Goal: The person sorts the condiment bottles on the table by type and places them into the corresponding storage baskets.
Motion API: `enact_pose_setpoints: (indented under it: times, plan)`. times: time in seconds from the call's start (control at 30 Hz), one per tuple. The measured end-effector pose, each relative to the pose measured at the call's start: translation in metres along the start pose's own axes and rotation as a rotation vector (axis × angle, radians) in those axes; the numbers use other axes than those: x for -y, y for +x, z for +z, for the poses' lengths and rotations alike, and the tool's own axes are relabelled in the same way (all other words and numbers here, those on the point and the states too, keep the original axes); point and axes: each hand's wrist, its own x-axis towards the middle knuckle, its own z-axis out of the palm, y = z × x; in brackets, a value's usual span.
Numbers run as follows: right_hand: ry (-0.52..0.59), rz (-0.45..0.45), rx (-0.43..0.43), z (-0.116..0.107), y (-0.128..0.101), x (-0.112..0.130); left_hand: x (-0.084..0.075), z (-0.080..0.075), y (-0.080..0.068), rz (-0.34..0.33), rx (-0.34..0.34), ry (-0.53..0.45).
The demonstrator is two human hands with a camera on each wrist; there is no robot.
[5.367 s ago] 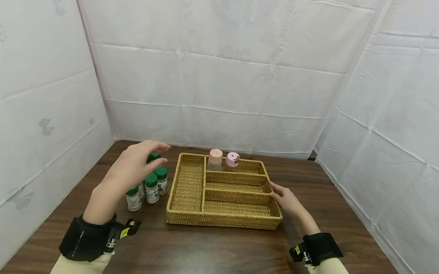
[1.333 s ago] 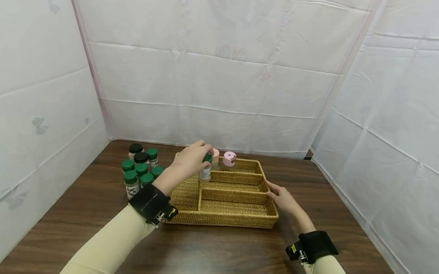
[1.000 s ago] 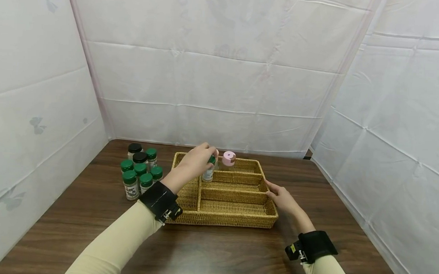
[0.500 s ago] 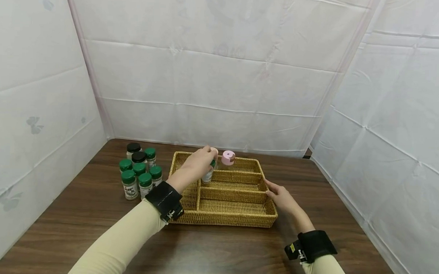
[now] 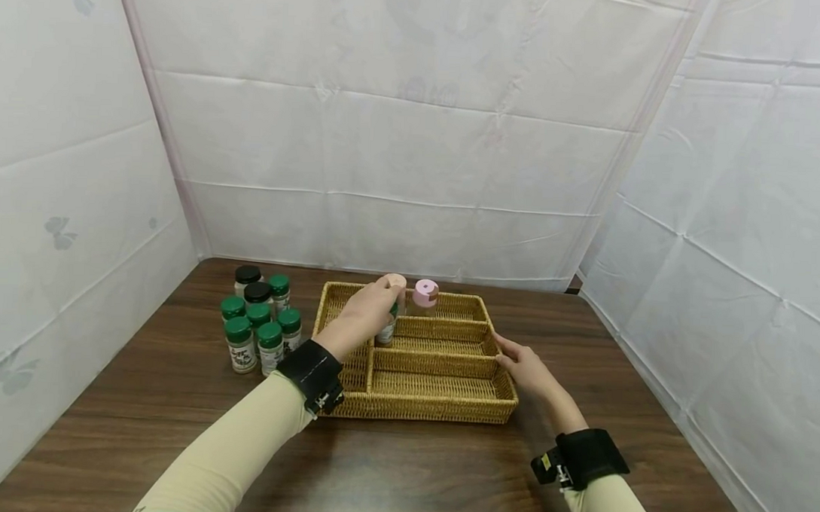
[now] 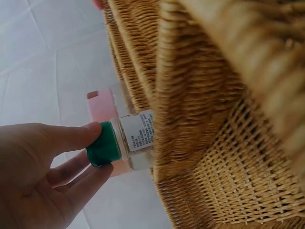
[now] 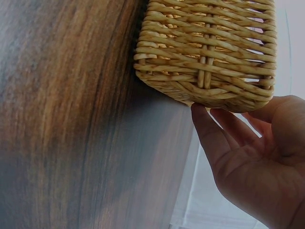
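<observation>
Green-capped jar (image 6: pixel 125 143) pinched by left hand (image 6: pixel 35 176) fingers, right hand (image 7: pixel 257 157) fingers straight against wicker basket (image 7: pixel 209 52)

I sit at a dark wood-grain tabletop (image 5: pixel 409 467) closed in on three sides by white sheeting. The far wall (image 5: pixel 401 135) shows fold creases; the left wall (image 5: pixel 60 183) carries faint butterfly prints; the right wall (image 5: pixel 743 245) slants toward me. Light is soft and even.
</observation>
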Motion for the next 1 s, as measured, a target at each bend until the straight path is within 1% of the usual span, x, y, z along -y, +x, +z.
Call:
enact_pose_setpoints:
  times: [0.13,0.23,0.43,0.77,1.0]
  plan:
    - [0.012,0.001,0.003,0.001,0.000,0.002,0.002,0.004,0.003,-0.044,0.011,0.012]
    - [0.012,0.003,0.001,0.002,0.000,0.002,0.002,0.006,0.003,-0.060,0.012,0.019]
    - [0.013,0.008,0.004,0.001,0.001,0.002,0.002,0.005,0.001,-0.064,0.010,0.035]
    - [0.004,0.003,0.012,-0.001,0.000,0.001,0.010,-0.003,-0.010,-0.033,-0.016,0.048]
    - [0.001,0.008,0.004,0.000,0.001,-0.002,0.016,-0.011,-0.020,-0.049,-0.032,0.029]
